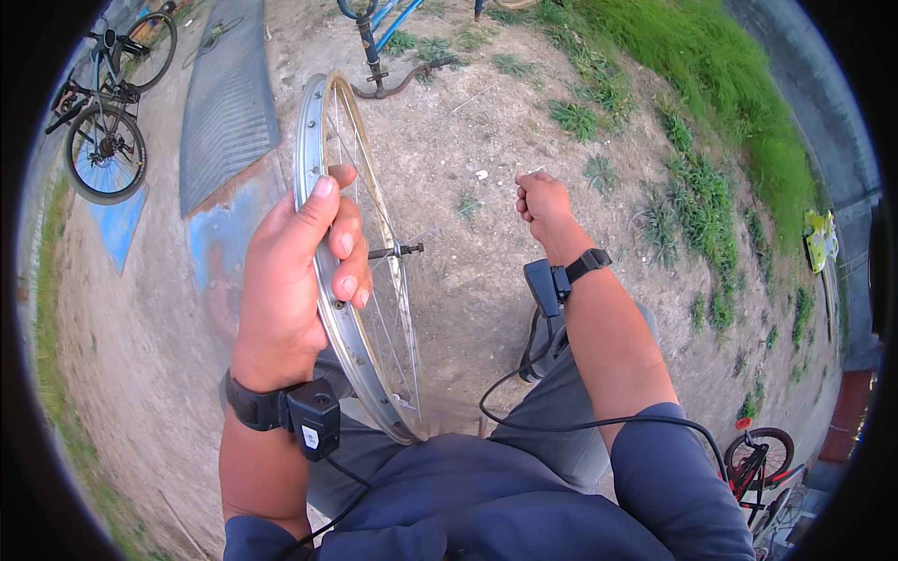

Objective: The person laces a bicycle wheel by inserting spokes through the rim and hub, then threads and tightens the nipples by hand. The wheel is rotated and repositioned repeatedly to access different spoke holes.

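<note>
A bare bicycle wheel (357,360) without a tyre stands upright, its silver rim drilled with holes. My left hand (304,257) is closed around the rim, thumb on the outer face and fingertips curled to the inside. Thin spokes run from the rim to the hub, and the hub's dark threaded axle (400,251) points right. Apart from the wheel, to its right, my right hand (544,204) is closed in a pinch over the dirt. A thin pale sliver shows by its fingertips, too small to name. Both wrists wear a black strapped device with a cable.
Ahead lies part of a blue bicycle frame (398,23) with a rusty handlebar (412,77). A bicycle (108,140) lies far left beside a ridged metal sheet (224,122). Grass (692,84) and weeds grow along the right. A red-and-black bicycle (760,463) is at lower right.
</note>
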Tool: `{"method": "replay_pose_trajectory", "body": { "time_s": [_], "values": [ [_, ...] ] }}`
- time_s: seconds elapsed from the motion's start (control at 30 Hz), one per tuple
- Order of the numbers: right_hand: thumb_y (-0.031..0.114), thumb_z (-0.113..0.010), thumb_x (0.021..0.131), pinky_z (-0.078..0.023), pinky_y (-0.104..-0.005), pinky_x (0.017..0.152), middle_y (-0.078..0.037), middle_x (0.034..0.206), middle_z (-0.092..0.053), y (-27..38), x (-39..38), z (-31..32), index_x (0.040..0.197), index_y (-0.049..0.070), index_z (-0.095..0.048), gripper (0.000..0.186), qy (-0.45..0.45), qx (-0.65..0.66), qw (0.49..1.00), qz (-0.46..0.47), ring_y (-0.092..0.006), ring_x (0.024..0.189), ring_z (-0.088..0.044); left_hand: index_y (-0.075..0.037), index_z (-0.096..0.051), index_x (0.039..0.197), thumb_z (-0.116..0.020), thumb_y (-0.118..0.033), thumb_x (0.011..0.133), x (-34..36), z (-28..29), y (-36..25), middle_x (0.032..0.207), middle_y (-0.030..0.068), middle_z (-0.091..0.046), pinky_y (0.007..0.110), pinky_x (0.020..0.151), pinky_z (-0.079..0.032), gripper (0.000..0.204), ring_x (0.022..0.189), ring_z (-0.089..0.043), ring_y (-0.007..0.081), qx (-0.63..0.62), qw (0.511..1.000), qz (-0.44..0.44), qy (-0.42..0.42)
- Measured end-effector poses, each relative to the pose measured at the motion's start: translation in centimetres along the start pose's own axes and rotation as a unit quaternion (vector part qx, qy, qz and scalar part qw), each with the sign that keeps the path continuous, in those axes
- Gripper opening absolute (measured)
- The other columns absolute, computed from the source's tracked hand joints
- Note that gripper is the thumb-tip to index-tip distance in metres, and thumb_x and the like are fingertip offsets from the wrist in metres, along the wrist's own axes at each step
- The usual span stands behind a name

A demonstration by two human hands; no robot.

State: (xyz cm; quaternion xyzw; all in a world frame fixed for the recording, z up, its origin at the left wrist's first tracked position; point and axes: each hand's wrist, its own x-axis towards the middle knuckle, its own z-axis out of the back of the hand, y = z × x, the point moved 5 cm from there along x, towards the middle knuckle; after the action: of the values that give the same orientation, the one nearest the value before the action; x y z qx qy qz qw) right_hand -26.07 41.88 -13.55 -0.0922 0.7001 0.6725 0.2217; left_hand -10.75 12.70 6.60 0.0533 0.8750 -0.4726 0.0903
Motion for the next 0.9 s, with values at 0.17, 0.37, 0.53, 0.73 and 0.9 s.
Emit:
{"method": "replay_pose_trajectory", "body": {
  "time_s": [0.17,0.37,0.53,0.73,0.9],
  "values": [
    [0.017,-0.069,0.096,-0.037,-0.0296,0.045,-0.003,0.068,-0.057,2.7,-1.1,-0.6,0.085,0.003,-0.06,0.02,0.024,-0.025,0.997,0.075,-0.0119,0.052,-0.052,-0.001,-0.052,0.129,-0.055,-0.031,0.109,-1.0,0.6,-0.3,0.075,0.0003,-0.051,0.028,0.045,-0.045,0.037,0.049,-0.048,0.0092,-0.002,1.0,-0.004,0.004],
    [0.02,-0.071,0.099,-0.031,-0.0262,0.044,0.002,0.066,-0.05,5.0,-3.2,-0.4,0.084,0.006,-0.058,0.024,0.039,-0.106,0.984,0.134,-0.0074,0.05,-0.041,-0.001,-0.052,0.13,-0.054,-0.03,0.11,-1.5,1.5,-0.2,0.075,-0.0011,-0.051,0.028,0.045,-0.045,0.035,0.049,-0.048,0.0085,-0.038,0.999,-0.014,-0.016],
    [0.022,-0.074,0.096,-0.038,-0.0272,0.051,0.003,0.07,-0.057,5.2,-7.1,0.3,0.089,0.002,-0.066,0.023,0.038,-0.142,0.974,0.172,-0.0068,0.057,-0.045,-0.002,-0.052,0.13,-0.054,-0.029,0.11,-1.4,2.0,0.1,0.074,-0.0011,-0.051,0.028,0.045,-0.046,0.035,0.049,-0.049,0.0088,-0.047,0.998,-0.029,-0.028],
    [0.019,-0.075,0.095,-0.046,-0.0303,0.057,-0.004,0.072,-0.065,7.6,-15.0,-2.8,0.09,0.003,-0.072,0.018,0.075,-0.245,0.889,0.38,-0.0141,0.061,-0.056,-0.001,-0.05,0.13,-0.055,-0.029,0.109,-1.8,1.9,0.9,0.074,0.001,-0.052,0.029,0.045,-0.047,0.035,0.048,-0.05,0.0108,-0.037,0.999,-0.024,-0.005],
    [0.018,-0.076,0.09,-0.052,-0.0404,0.061,-0.012,0.078,-0.067,9.7,-17.6,-6.6,0.086,0.006,-0.072,0.014,0.1,-0.29,0.823,0.478,-0.033,0.069,-0.066,0.001,-0.046,0.131,-0.054,-0.028,0.11,-3.0,0.8,2.8,0.074,0.0036,-0.053,0.029,0.046,-0.048,0.037,0.047,-0.052,0.0133,-0.019,0.999,-0.006,0.028]
  ]
}}
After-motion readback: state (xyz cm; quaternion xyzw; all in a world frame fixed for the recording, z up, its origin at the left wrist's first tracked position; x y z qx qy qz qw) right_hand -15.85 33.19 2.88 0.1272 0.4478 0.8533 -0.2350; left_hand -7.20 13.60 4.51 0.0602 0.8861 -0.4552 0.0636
